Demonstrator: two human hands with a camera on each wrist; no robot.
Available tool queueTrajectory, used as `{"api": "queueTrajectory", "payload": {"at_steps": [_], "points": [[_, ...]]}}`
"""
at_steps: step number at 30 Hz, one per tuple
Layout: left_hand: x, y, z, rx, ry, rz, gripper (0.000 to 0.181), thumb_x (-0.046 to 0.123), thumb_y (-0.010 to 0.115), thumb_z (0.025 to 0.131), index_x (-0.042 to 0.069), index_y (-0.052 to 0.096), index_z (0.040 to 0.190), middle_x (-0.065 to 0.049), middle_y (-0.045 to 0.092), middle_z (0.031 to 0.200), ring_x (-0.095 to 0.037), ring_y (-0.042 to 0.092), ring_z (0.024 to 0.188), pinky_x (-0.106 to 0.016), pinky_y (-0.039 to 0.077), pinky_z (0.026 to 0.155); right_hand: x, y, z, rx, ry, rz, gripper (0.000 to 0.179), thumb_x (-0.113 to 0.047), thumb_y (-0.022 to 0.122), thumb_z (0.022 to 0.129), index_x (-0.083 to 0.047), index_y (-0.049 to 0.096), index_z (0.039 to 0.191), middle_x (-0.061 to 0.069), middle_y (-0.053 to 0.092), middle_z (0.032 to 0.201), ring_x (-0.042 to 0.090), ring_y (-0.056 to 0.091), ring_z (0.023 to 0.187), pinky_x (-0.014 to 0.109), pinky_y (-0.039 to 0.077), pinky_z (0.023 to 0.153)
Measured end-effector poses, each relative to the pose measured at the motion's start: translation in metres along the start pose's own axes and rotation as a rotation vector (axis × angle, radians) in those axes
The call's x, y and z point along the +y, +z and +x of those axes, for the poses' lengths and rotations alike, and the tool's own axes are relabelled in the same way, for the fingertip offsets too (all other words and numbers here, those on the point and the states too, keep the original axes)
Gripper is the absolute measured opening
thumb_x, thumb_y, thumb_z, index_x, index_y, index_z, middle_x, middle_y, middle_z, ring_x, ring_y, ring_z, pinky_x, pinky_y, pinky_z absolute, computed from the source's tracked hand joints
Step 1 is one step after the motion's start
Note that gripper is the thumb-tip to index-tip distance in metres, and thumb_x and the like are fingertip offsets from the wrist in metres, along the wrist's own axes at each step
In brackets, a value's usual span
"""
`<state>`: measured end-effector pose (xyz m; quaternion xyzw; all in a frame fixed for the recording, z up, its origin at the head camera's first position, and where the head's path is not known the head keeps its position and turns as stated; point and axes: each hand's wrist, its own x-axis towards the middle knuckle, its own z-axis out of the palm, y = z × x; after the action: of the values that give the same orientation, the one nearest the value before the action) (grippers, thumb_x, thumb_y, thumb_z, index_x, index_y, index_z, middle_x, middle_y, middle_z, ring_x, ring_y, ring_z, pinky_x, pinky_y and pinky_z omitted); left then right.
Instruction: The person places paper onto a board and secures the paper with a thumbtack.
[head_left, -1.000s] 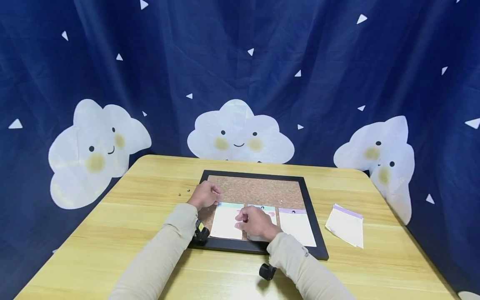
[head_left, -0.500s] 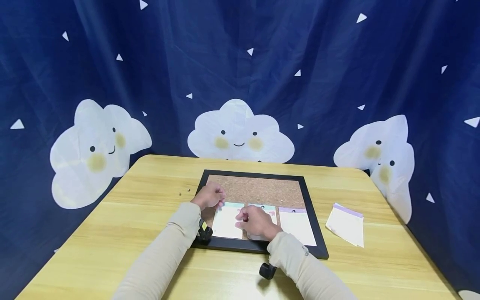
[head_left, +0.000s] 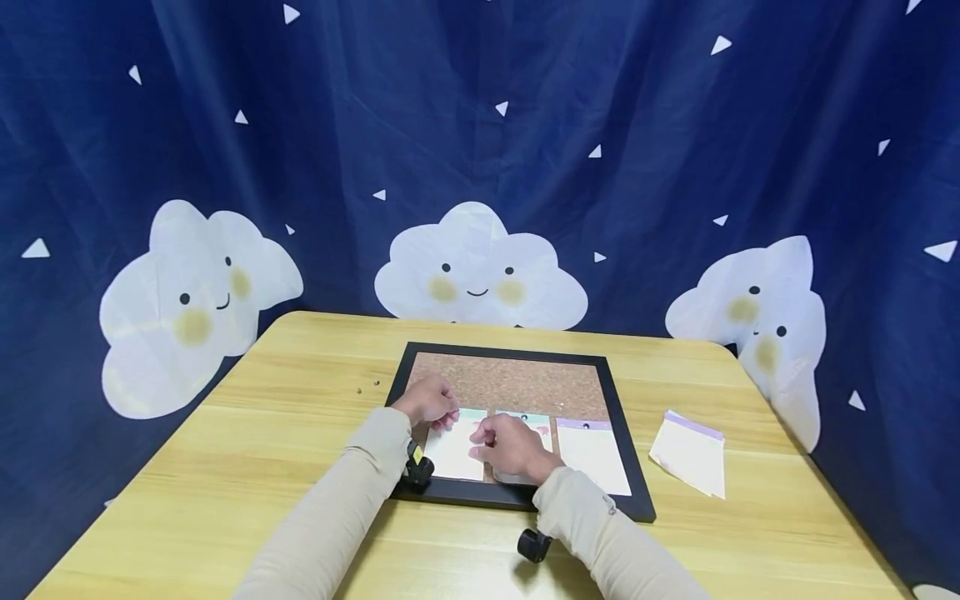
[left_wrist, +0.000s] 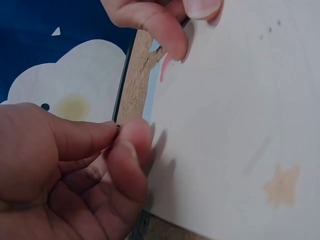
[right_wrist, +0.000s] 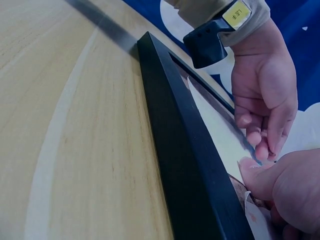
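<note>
My left hand (head_left: 431, 400) pinches a tiny dark-headed thumbtack (left_wrist: 118, 128) between thumb and forefinger, mostly hidden by the fingertips. It hovers at the top edge of the left paper sheet (head_left: 453, 454), which has a blue-green top band. At that sheet's right edge, my right hand (head_left: 512, 443) holds the paper with curled forefinger and thumb. Beneath lies a corkboard (head_left: 517, 379) in a black frame (head_left: 630, 454). A middle sheet (head_left: 545, 427), partly covered by my right hand, and a purple-banded sheet (head_left: 596, 458) on the right each bear a dark tack near the top.
Loose sheets (head_left: 690, 454) overlap in a small stack right of the board. Two tiny tacks (head_left: 377, 382) sit on the wooden table (head_left: 300, 433) to the left. A dark blue curtain (head_left: 480, 125) with clouds hangs behind and at both sides.
My left hand has shifted right and slightly down, from the left sheet's top left corner along its top edge, keeping its pinch. My right hand has stayed in place.
</note>
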<state>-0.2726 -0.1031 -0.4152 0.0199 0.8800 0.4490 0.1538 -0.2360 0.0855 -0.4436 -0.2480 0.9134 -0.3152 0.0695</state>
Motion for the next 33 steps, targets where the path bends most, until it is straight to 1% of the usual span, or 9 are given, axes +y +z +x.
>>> {"api": "queueTrajectory", "payload": {"at_steps": [2,7,10,13,17,22,26,33], "points": [[0.0,0.002,0.001,-0.01,0.007,0.001,0.02,-0.002,0.055,0.095,-0.002,0.068,0.08,-0.009,0.064,0.069,-0.015,0.058,0.057,-0.024,0.049,0.051,0.0,0.0,0.0,0.003,-0.003,0.0,0.013,-0.022,0.075,0.086,-0.014,0.075,0.097,-0.01,0.061,0.081,0.006,0.053,0.071,0.026,0.045,0.06],[-0.001,0.005,0.003,-0.013,0.021,-0.01,0.019,-0.004,0.056,0.092,-0.002,0.068,0.078,-0.009,0.064,0.067,-0.014,0.057,0.055,-0.023,0.049,0.05,0.001,0.001,0.0,0.011,-0.012,0.002,0.013,-0.021,0.075,0.086,-0.013,0.074,0.096,-0.01,0.062,0.081,0.006,0.053,0.071,0.026,0.045,0.06],[0.0,0.007,0.003,-0.016,0.004,-0.021,0.018,-0.004,0.055,0.091,-0.002,0.067,0.077,-0.01,0.063,0.066,-0.013,0.054,0.053,-0.022,0.045,0.047,0.002,0.002,0.0,0.014,-0.012,0.005,0.013,-0.022,0.075,0.086,-0.014,0.074,0.096,-0.011,0.062,0.081,0.005,0.053,0.071,0.026,0.045,0.059],[0.0,0.009,0.003,-0.016,-0.025,-0.019,0.02,-0.002,0.055,0.091,-0.001,0.067,0.076,-0.008,0.061,0.062,-0.012,0.049,0.05,-0.022,0.039,0.045,0.002,0.002,-0.001,0.016,-0.011,0.012,0.013,-0.022,0.075,0.086,-0.014,0.074,0.096,-0.01,0.062,0.081,0.006,0.053,0.071,0.027,0.045,0.059],[0.0,0.012,0.005,-0.005,-0.037,0.009,0.022,0.0,0.056,0.091,0.0,0.066,0.071,-0.005,0.056,0.058,-0.011,0.043,0.048,-0.021,0.034,0.043,0.002,0.003,-0.001,0.017,-0.017,0.017,0.013,-0.021,0.076,0.086,-0.013,0.075,0.096,-0.01,0.063,0.082,0.006,0.053,0.071,0.027,0.045,0.059],[0.001,0.014,0.009,0.003,-0.048,0.034,0.023,0.0,0.059,0.088,0.001,0.065,0.067,-0.003,0.054,0.056,-0.011,0.041,0.045,-0.022,0.032,0.041,0.003,0.003,0.0,0.021,-0.035,0.015,0.012,-0.02,0.076,0.086,-0.013,0.075,0.095,-0.01,0.064,0.083,0.005,0.053,0.071,0.026,0.045,0.059],[0.001,0.015,0.011,0.012,-0.069,0.04,0.025,0.001,0.06,0.089,0.002,0.065,0.065,-0.002,0.053,0.055,-0.01,0.04,0.044,-0.021,0.031,0.041,0.002,0.003,-0.001,0.024,-0.036,0.015,0.012,-0.02,0.076,0.086,-0.013,0.075,0.095,-0.01,0.064,0.084,0.004,0.053,0.071,0.025,0.044,0.058],[0.003,0.014,0.012,0.006,-0.099,0.044,0.025,-0.001,0.06,0.089,0.001,0.066,0.065,-0.002,0.051,0.052,-0.009,0.036,0.041,-0.022,0.028,0.04,0.0,0.002,-0.002,0.023,-0.027,0.015,0.012,-0.02,0.076,0.086,-0.013,0.075,0.095,-0.009,0.064,0.084,0.005,0.053,0.072,0.025,0.044,0.058]]}}
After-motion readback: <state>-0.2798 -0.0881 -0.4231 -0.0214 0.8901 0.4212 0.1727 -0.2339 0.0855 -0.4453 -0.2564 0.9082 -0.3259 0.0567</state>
